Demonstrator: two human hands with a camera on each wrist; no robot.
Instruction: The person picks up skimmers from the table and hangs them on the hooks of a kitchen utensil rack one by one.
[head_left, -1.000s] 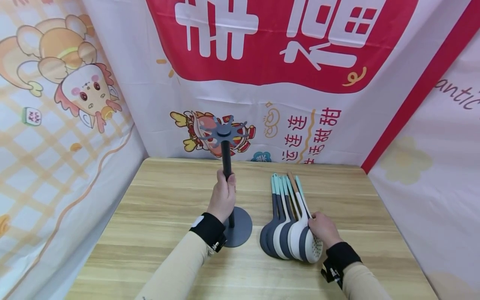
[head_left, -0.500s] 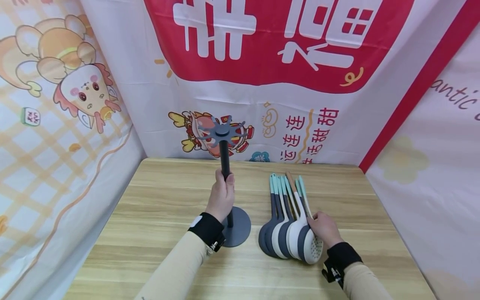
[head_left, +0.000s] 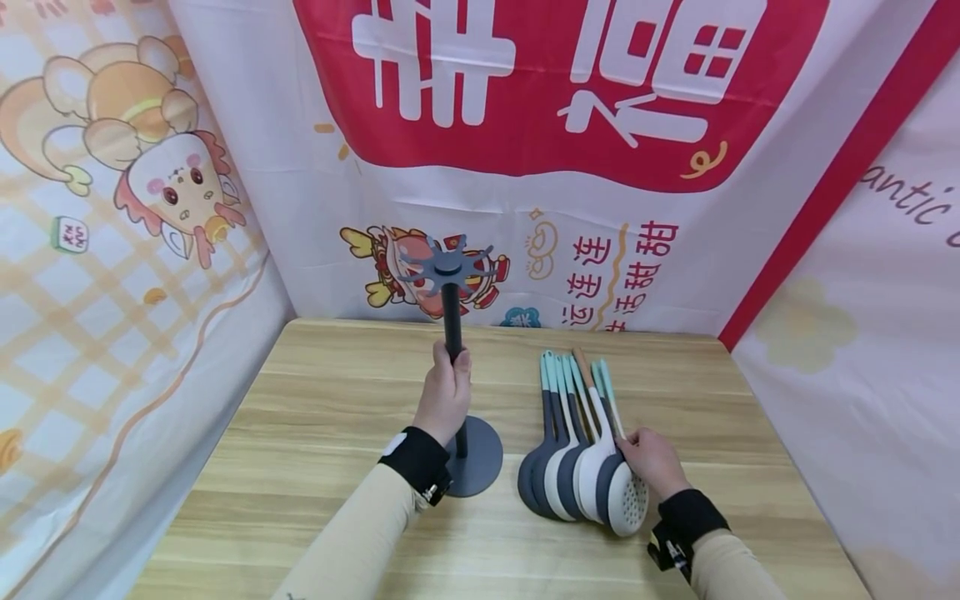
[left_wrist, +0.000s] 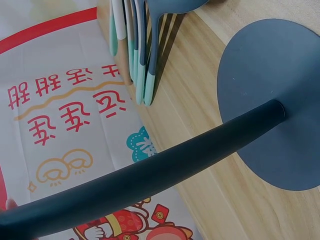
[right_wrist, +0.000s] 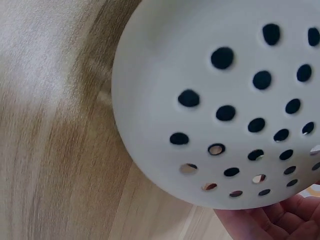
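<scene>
My left hand (head_left: 444, 396) grips the dark pole of a utensil stand (head_left: 452, 312). The stand has a round grey base (head_left: 483, 458) on the table and a ring of hooks (head_left: 448, 267) on top. To its right, several grey and white ladles (head_left: 551, 475) lie in an overlapping row, their mostly teal handles pointing away. At the row's right end, my right hand (head_left: 654, 462) pinches a white skimmer (head_left: 630, 500) near where its handle meets the bowl. The right wrist view shows the perforated bowl (right_wrist: 155, 120) large, with curled fingers (right_wrist: 280, 217) behind it.
The wood-grain table (head_left: 322, 400) reaches back to a white printed cloth (head_left: 465, 192) hanging behind it. More printed cloth (head_left: 150, 350) hangs along the left side, and another sheet (head_left: 840, 358) closes off the right.
The skimmer's handle has swung right, apart from the neighbouring handles, and its bowl has shifted slightly toward me with my right hand. My left hand keeps its grip on the stand.
</scene>
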